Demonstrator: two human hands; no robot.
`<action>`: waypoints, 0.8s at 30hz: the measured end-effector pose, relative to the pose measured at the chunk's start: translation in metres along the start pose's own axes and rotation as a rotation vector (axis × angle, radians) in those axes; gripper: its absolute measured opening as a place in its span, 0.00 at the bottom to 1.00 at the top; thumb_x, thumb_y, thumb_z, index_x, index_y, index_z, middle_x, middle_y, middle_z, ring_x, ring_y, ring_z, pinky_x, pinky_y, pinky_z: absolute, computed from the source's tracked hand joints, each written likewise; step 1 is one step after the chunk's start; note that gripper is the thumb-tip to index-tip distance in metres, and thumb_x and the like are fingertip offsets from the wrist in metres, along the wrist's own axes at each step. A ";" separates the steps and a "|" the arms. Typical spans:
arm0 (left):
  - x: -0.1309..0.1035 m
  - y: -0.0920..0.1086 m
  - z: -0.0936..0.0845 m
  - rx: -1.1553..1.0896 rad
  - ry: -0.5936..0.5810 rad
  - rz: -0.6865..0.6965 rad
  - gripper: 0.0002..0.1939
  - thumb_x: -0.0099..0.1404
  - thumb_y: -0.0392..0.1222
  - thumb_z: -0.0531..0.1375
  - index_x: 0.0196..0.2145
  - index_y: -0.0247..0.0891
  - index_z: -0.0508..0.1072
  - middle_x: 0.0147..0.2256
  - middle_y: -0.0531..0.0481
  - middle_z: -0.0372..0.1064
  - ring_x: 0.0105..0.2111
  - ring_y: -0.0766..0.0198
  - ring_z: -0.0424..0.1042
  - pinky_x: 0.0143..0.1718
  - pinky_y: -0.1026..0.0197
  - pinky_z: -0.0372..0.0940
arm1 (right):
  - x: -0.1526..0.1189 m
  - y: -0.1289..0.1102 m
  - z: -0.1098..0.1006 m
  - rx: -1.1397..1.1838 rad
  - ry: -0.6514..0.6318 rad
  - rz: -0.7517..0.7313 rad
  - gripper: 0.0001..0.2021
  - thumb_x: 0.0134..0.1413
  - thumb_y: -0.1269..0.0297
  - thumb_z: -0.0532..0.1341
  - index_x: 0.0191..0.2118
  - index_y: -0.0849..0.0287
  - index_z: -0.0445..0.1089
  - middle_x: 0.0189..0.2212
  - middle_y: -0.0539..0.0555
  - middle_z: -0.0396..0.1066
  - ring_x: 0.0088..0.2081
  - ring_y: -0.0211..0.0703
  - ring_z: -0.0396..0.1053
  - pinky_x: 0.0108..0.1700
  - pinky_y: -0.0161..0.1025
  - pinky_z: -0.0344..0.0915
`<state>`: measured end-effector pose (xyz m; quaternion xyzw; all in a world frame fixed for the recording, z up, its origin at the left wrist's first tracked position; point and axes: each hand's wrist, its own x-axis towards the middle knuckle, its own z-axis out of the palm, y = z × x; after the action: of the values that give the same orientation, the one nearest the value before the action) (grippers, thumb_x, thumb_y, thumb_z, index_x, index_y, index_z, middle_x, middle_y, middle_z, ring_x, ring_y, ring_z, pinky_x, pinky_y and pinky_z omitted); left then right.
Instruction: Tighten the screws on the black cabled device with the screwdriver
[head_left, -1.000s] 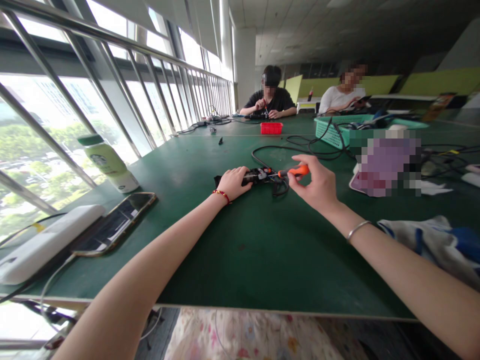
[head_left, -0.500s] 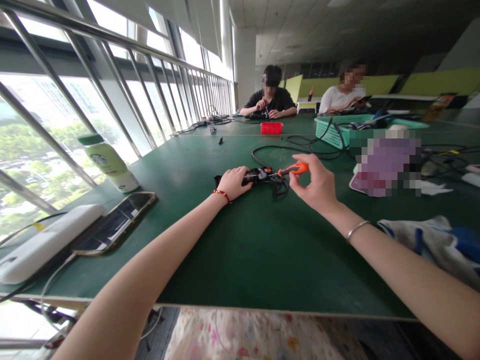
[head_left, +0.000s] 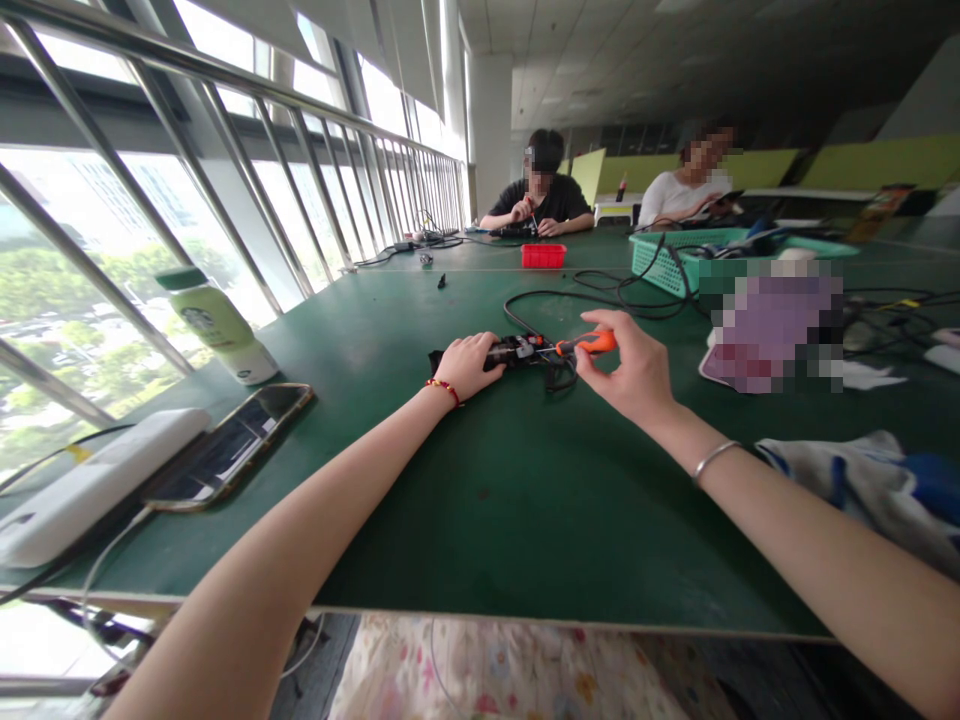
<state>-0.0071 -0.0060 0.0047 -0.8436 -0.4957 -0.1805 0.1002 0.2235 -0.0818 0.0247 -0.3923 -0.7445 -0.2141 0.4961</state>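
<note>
My left hand [head_left: 466,366] lies over a black, elongated device [head_left: 516,351] on the table, its fingers wrapped over the far side and thumb along the near side. Part of the device is hidden beneath that hand; a cable leads away from its right end. Between the fingers and thumb of my right hand [head_left: 634,365] is a screwdriver [head_left: 594,343] with an orange and dark grey handle. The screwdriver lies nearly level, its shaft directed left at the right end of the device. Whether the tip touches a screw is too small to tell.
A green bottle [head_left: 217,325], a phone [head_left: 232,445] and a white power strip [head_left: 105,480] are at left. Beyond are a red box [head_left: 543,257] and a green basket [head_left: 656,266] with cables. A cloth [head_left: 862,480] lies right. Two people sit farther back.
My right fingers have shifted slightly on the screwdriver handle, with the forefinger lifted a little and the thumb farther left. My left hand and the device stay in place.
</note>
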 end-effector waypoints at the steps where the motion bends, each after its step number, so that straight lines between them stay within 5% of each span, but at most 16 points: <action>1: 0.000 0.000 0.000 0.000 -0.001 0.000 0.19 0.62 0.48 0.56 0.48 0.37 0.66 0.46 0.45 0.71 0.46 0.54 0.71 0.47 0.54 0.63 | 0.000 0.000 0.000 -0.016 -0.013 0.005 0.12 0.52 0.62 0.58 0.43 0.56 0.66 0.27 0.50 0.72 0.27 0.42 0.70 0.32 0.38 0.65; 4: 0.000 0.000 0.000 0.003 -0.002 0.001 0.19 0.62 0.48 0.56 0.48 0.37 0.66 0.46 0.45 0.71 0.46 0.54 0.71 0.47 0.54 0.63 | -0.001 0.000 0.000 -0.049 -0.022 0.014 0.10 0.53 0.59 0.58 0.40 0.56 0.67 0.21 0.48 0.70 0.24 0.41 0.69 0.29 0.37 0.64; 9: 0.000 0.000 0.000 0.010 -0.003 0.001 0.19 0.62 0.47 0.56 0.48 0.37 0.66 0.46 0.45 0.71 0.46 0.54 0.71 0.47 0.54 0.63 | 0.000 0.001 0.000 0.001 0.027 -0.025 0.16 0.52 0.65 0.58 0.49 0.57 0.63 0.36 0.53 0.74 0.32 0.41 0.72 0.35 0.37 0.67; 15: 0.000 0.001 -0.001 -0.002 -0.010 -0.003 0.19 0.62 0.47 0.56 0.48 0.37 0.66 0.47 0.45 0.71 0.46 0.54 0.70 0.48 0.55 0.62 | -0.001 -0.001 0.000 -0.082 -0.034 0.000 0.08 0.53 0.59 0.58 0.37 0.56 0.68 0.21 0.49 0.70 0.25 0.42 0.70 0.29 0.37 0.65; 21: 0.000 0.000 0.000 0.002 -0.003 -0.002 0.19 0.61 0.47 0.56 0.48 0.37 0.66 0.46 0.45 0.71 0.46 0.53 0.71 0.47 0.54 0.63 | -0.001 0.001 0.001 -0.002 0.017 -0.028 0.16 0.53 0.64 0.57 0.49 0.56 0.63 0.37 0.53 0.74 0.32 0.41 0.72 0.35 0.37 0.67; 24: 0.000 -0.001 0.000 0.002 0.001 0.006 0.18 0.61 0.47 0.56 0.47 0.37 0.66 0.46 0.45 0.71 0.46 0.53 0.71 0.47 0.54 0.63 | -0.001 0.000 0.001 -0.022 -0.002 -0.024 0.13 0.53 0.62 0.58 0.45 0.56 0.66 0.30 0.51 0.73 0.29 0.42 0.71 0.32 0.37 0.66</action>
<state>-0.0077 -0.0054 0.0045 -0.8448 -0.4934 -0.1802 0.1018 0.2233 -0.0810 0.0234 -0.3889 -0.7474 -0.2279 0.4881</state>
